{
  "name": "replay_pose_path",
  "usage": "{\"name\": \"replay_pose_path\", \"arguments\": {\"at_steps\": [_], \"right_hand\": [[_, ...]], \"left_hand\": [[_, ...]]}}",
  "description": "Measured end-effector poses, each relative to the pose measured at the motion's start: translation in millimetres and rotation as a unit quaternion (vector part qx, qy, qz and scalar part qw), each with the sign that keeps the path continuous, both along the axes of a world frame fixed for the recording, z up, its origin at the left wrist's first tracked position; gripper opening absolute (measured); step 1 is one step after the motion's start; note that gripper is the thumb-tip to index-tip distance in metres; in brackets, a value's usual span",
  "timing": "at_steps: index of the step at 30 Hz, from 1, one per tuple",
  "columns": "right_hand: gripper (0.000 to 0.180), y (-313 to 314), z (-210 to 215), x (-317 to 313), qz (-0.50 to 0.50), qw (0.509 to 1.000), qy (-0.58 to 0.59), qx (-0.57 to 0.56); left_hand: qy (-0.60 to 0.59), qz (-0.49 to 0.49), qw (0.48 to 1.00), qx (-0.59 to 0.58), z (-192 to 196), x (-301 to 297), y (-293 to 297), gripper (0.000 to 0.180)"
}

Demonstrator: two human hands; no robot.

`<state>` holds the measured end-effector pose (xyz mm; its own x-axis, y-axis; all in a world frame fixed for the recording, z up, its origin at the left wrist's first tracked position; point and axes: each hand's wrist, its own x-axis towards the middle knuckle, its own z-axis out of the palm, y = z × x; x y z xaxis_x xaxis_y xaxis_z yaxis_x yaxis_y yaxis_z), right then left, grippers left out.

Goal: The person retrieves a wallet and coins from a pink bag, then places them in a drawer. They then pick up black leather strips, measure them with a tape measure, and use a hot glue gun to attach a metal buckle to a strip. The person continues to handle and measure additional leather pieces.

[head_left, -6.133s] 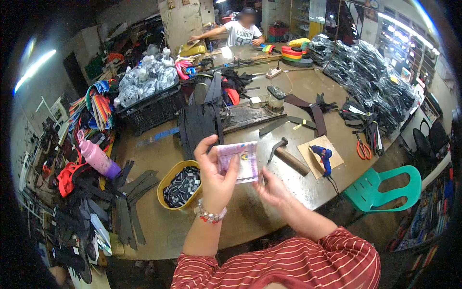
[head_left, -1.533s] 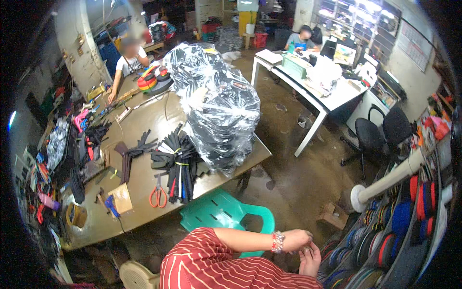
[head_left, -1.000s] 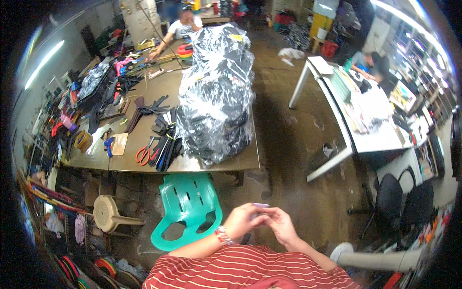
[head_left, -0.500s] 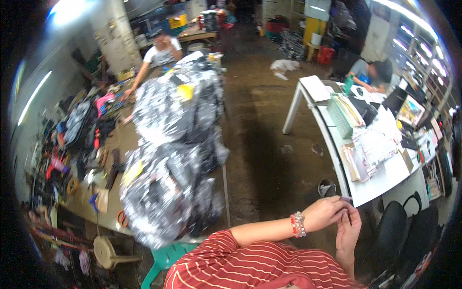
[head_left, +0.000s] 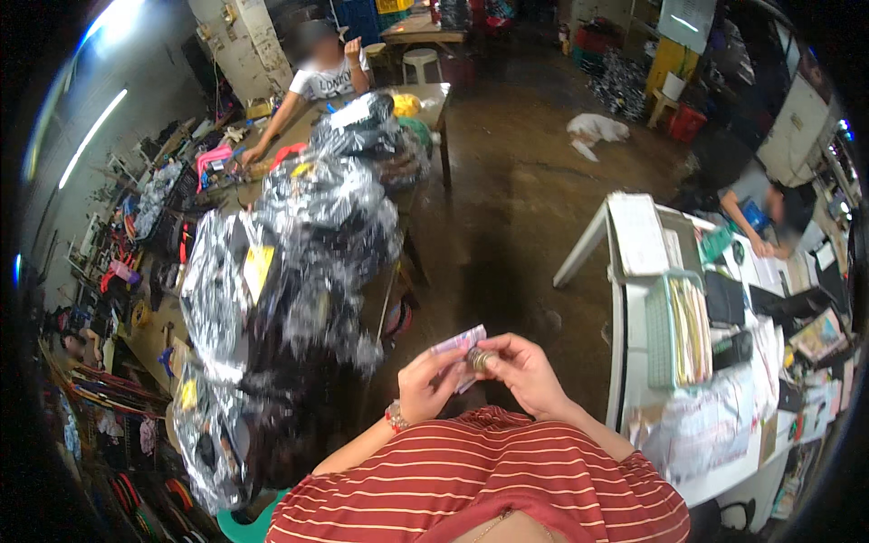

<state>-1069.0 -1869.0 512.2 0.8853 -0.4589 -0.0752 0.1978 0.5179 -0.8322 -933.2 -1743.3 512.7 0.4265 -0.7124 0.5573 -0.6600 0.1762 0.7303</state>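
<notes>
Purple note (head_left: 458,341), head view: between left hand (head_left: 425,380) and right hand (head_left: 529,373), ahead of torso (head_left: 480,475). Left nearer, thumb and fingers pinched on note. Right pinches coins (head_left: 479,359) just beside. Note's visible edge slants up rightward; long axis unclear, fingers covering much.

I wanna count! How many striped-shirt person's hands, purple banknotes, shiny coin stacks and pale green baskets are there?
Hands, left hand and right hand: 2
Folded purple banknote, as far as I can tell: 1
Small coin stack: 1
Pale green basket: 1
Total: 5
</notes>
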Motion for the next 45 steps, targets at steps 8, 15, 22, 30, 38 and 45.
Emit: {"name": "replay_pose_path", "arguments": {"at_steps": [8, 15, 22, 30, 38, 45], "right_hand": [[0.016, -193.7, 2.7, 112.8, 0.036, 0.993, 0.058, -0.095], [0.026, -347.7, -10.7, 170.5, -0.107, 0.993, 0.028, -0.032], [0.036, -550.6, 13.5, 292.8, 0.019, 0.995, 0.036, -0.088], [0.045, -636.3, 52.5, 485.1, 0.299, 0.95, -0.046, -0.08], [0.05, -668.9, 37.4, 618.0, 0.363, 0.93, 0.048, 0.001], [0.034, -727.5, 29.9, 699.5, 0.372, 0.921, 0.108, -0.042]], "left_hand": [[-0.037, -0.067, 0.996, -0.04, -4.4, 133.1, -200.4, 0.037], [-0.036, -0.148, 0.988, -0.036, -9.3, 200.7, -386.4, 0.037], [-0.035, 0.137, 0.99, -0.031, 0.9, 302.6, -512.3, 0.034], [0.062, 0.391, 0.917, -0.044, 18.9, 386.6, -549.2, 0.039], [-0.027, 0.296, 0.954, -0.041, 3.3, 523.6, -604.6, 0.039], [-0.005, 0.216, 0.976, 0.012, 5.3, 609.8, -650.0, 0.045]]}}
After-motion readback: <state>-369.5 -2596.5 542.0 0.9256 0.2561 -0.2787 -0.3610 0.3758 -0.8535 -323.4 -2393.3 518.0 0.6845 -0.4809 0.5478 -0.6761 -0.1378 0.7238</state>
